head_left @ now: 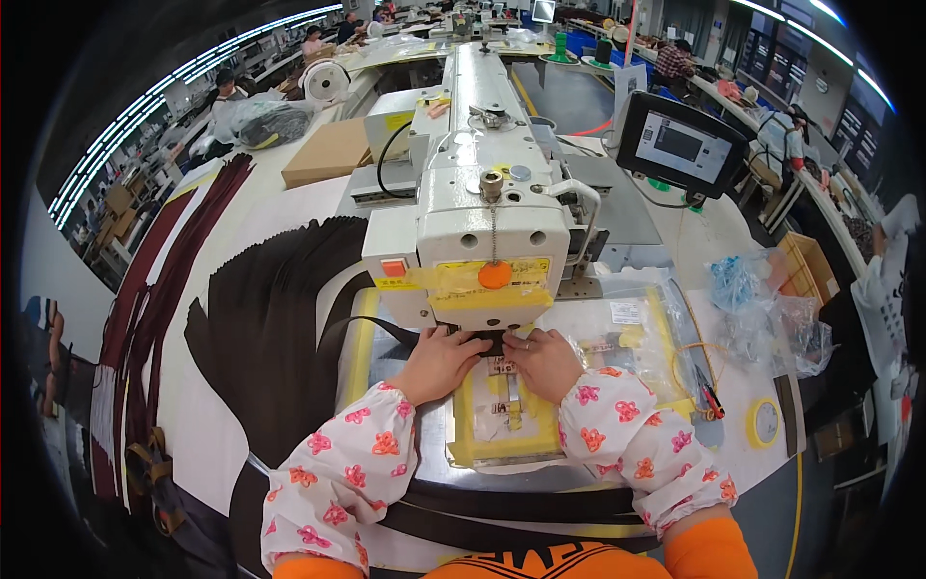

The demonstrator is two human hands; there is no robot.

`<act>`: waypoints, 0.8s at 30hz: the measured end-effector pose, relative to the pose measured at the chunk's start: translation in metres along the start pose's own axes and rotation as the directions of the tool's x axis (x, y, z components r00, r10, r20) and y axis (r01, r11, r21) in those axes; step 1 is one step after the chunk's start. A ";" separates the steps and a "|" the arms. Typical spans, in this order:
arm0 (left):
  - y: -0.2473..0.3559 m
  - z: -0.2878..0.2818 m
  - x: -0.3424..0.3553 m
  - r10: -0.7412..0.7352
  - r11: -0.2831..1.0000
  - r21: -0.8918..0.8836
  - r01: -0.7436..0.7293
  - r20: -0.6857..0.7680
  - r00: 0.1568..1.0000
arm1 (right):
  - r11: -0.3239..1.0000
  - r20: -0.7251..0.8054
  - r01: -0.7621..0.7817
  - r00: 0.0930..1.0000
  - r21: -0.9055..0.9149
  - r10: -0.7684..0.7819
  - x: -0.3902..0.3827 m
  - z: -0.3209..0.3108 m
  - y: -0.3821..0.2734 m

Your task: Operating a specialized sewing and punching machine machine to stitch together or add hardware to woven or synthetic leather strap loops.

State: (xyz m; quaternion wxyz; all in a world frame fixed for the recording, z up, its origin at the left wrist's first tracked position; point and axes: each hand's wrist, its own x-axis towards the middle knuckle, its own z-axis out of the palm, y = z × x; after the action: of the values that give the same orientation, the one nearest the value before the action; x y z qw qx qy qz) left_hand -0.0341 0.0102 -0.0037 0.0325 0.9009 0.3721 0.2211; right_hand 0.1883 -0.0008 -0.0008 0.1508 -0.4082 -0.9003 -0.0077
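Note:
Under the head of a white industrial sewing machine (489,183), my two hands work close together. A dark brown fabric strip (378,328) curves in from the left to my left hand (436,365), whose fingers press on it. My right hand (546,365) pinches the dark cloth near the needle area from the other side, its fingers bent. The cloth's end and the needle are mostly hidden by the hands and the machine head. Below the hands lies a yellow-taped template plate (531,439) with a metal piece on it.
A fanned stack of dark brown strips (275,328) covers the left tabletop, with maroon strips (183,241) beyond. On the right are a control screen (683,145), a tape roll (763,423), snips (712,401) and clear plastic bags (762,309). More dark strips (521,507) lie along the front edge.

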 end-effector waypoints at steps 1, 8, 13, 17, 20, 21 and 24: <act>0.001 -0.001 -0.002 0.000 1.000 0.000 0.000 0.002 1.000 | 1.000 0.013 0.010 1.000 0.004 -0.010 0.001 0.000 -0.001; 0.001 -0.005 0.008 0.026 1.000 -0.010 -0.026 -0.068 0.997 | 0.998 -0.082 0.002 0.997 0.069 0.003 -0.001 0.004 0.010; -0.005 -0.001 0.003 0.024 0.996 -0.081 -0.038 -0.174 0.984 | 0.987 -0.056 -0.014 0.998 0.157 0.023 0.004 0.001 0.017; -0.010 0.006 0.006 0.059 0.997 -0.031 -0.067 -0.220 0.974 | 0.986 -0.104 -0.008 0.994 0.165 0.025 0.007 0.000 0.023; -0.017 0.017 -0.006 -0.085 0.981 -0.189 0.040 -0.236 0.968 | 0.984 -0.104 0.004 0.994 0.176 0.015 0.010 0.006 0.013; -0.015 0.013 -0.010 -0.017 1.000 -0.029 0.011 -0.226 0.974 | 0.983 -0.098 0.008 0.995 0.185 0.010 0.009 0.013 0.013; -0.007 0.009 -0.002 -0.090 0.967 -0.253 0.018 -0.274 0.958 | 0.976 -0.286 0.088 0.958 0.201 -0.028 0.005 0.005 0.012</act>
State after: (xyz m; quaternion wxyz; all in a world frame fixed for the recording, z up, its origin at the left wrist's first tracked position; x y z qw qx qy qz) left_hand -0.0360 0.0148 -0.0144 0.0972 0.8383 0.3671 0.3912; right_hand 0.1929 0.0112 -0.0054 0.3195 -0.3578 -0.8771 0.0258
